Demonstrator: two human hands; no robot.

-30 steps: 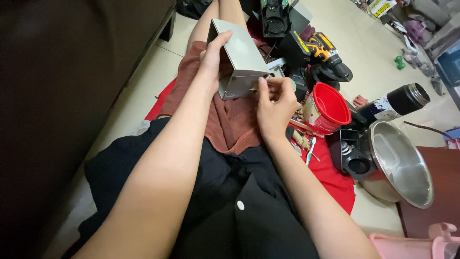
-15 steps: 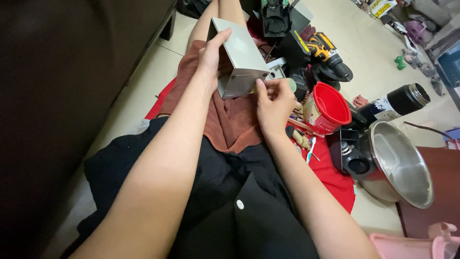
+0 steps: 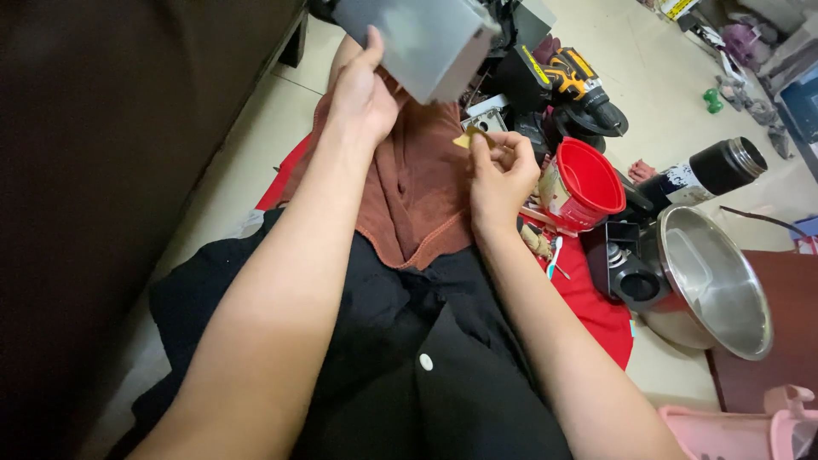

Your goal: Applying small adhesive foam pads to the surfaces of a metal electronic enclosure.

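My left hand [image 3: 362, 94] grips a grey metal box [image 3: 422, 38] by its near edge and holds it raised at the top of the head view. A little to the right and below, my right hand [image 3: 503, 175] pinches a small yellowish piece [image 3: 467, 138] between thumb and fingers. The piece hangs clear of the box, just under its lower corner. Both hands work over a brown towel [image 3: 417, 196] draped across my lap.
A red cup [image 3: 586, 183] stands just right of my right hand. Past it are a steel pot [image 3: 711, 281], a black flask [image 3: 720, 166] and a yellow-black power drill [image 3: 575, 81]. A dark cabinet [image 3: 102, 170] fills the left side. Pink plastic [image 3: 733, 430] shows at bottom right.
My left hand has lifted the grey box up and away from my lap. My right hand has come off the box and now holds a small yellowish piece below it.
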